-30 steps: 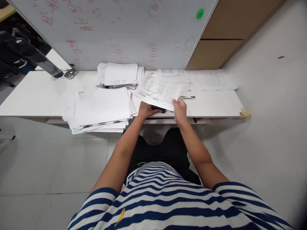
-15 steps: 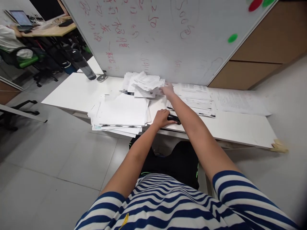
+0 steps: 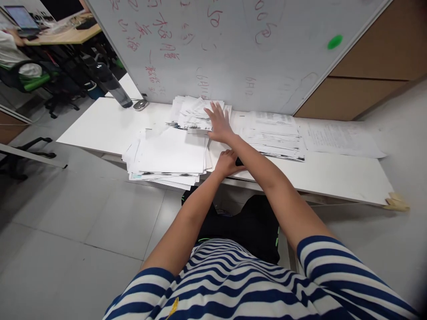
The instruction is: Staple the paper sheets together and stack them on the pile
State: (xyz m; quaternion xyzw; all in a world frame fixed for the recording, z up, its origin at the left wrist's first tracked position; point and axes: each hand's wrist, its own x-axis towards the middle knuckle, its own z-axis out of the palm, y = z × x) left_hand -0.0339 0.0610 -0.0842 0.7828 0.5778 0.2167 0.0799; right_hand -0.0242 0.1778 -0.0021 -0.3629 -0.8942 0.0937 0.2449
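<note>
My left hand [image 3: 227, 163] is at the desk's front edge, its fingers wrapped round a black object, likely a stapler [image 3: 239, 162]; my right forearm hides part of it. With fingers spread, my right hand [image 3: 220, 124] rests on the right side of a loose heap of printed sheets [image 3: 193, 109] by the whiteboard. Nearer to me, on the left, lies a thick stack of white paper [image 3: 170, 151], overhanging the desk's front edge. Right of my hands is a spread of overlapping printed sheets [image 3: 276, 135].
The narrow white desk [image 3: 343, 178] runs along a whiteboard [image 3: 233, 53] with red writing. A dark bottle [image 3: 113, 84] and a computer mouse [image 3: 140, 105] are at the left. One large printed sheet [image 3: 336, 140] lies at the right. Beyond, a person [image 3: 13, 53] sits at another desk.
My right hand has moved left from the heap's right edge onto its top, fingers now spread. The heap's upper sheets lie flatter. My left hand stays on the black stapler.
</note>
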